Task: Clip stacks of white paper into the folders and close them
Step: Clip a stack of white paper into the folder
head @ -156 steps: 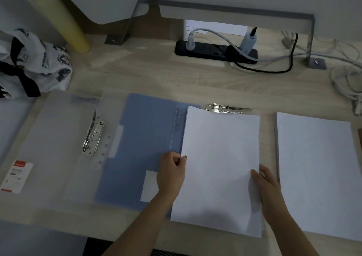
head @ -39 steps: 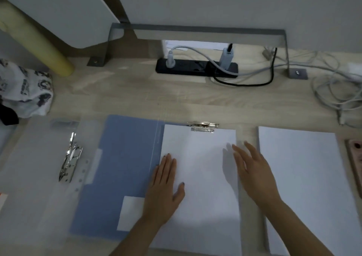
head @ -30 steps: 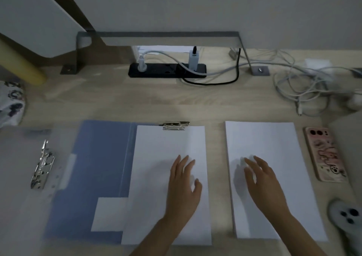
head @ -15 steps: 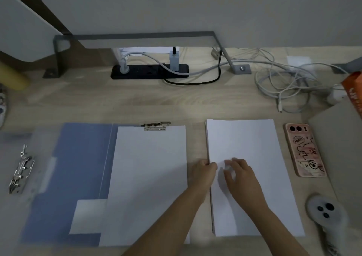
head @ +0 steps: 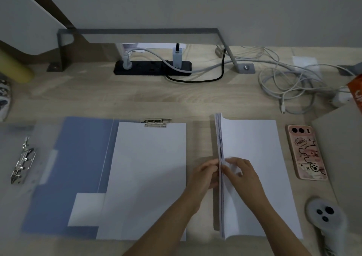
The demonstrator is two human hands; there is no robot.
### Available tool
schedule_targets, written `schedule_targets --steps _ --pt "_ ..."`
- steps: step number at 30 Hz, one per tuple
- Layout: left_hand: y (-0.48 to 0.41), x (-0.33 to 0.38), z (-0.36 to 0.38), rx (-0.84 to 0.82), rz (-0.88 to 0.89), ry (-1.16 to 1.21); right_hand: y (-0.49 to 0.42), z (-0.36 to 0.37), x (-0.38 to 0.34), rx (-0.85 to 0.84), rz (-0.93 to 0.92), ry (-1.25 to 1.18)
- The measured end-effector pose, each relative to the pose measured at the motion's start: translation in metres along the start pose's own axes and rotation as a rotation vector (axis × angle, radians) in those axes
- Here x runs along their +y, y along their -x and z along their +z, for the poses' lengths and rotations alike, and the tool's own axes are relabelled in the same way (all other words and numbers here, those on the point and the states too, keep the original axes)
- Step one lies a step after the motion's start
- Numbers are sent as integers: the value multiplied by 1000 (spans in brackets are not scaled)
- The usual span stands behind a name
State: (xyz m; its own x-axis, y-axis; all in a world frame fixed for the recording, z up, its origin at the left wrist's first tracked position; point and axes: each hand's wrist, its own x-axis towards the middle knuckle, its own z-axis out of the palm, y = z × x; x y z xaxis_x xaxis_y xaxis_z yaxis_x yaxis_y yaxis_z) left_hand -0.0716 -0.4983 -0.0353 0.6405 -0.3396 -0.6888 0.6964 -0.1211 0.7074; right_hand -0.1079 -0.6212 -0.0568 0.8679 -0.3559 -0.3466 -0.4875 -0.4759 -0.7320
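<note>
Pinching the paper stack's (head: pixel 252 157) lifted left edge, left hand (head: pixel 205 174) and right hand (head: pixel 242 172) meet.

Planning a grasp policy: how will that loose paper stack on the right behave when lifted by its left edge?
The paper stack is probably floppy: its left edge fans where the left hand and right hand pinch it. Unbound sheets likely slide apart. It looks thick, so fairly heavy.

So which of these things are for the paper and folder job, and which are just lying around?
For the job:
- blue folder with paper clipped in
- clear folder
- loose paper stack, its left edge lifted by left hand and right hand

Just lying about:
- phone
- power strip
- cables
- controller
</note>
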Motion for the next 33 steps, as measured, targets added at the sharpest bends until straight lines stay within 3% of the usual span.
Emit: schedule_targets --steps 5,10,13,20,23,29,33 --pt "1 2 0 -1 -8 -16 0 1 1 18 -15 10" --pt "-2 -10 10 221 188 -451 -1 4 3 38 1 43" --pt "0 -11 21 51 77 -277 -1 4 4 16 -8 23" --pt "-8 -30 18 177 133 -384 -1 -3 1 -5 103 -41" --pt "-2 -21 13 174 126 -278 -1 -15 -1 6 75 -47" --pt "31 7 -43 185 211 -82 3 -31 -23 189 59 -57" --pt "55 12 -107 242 274 13 21 -7 -59 63 159 -296"
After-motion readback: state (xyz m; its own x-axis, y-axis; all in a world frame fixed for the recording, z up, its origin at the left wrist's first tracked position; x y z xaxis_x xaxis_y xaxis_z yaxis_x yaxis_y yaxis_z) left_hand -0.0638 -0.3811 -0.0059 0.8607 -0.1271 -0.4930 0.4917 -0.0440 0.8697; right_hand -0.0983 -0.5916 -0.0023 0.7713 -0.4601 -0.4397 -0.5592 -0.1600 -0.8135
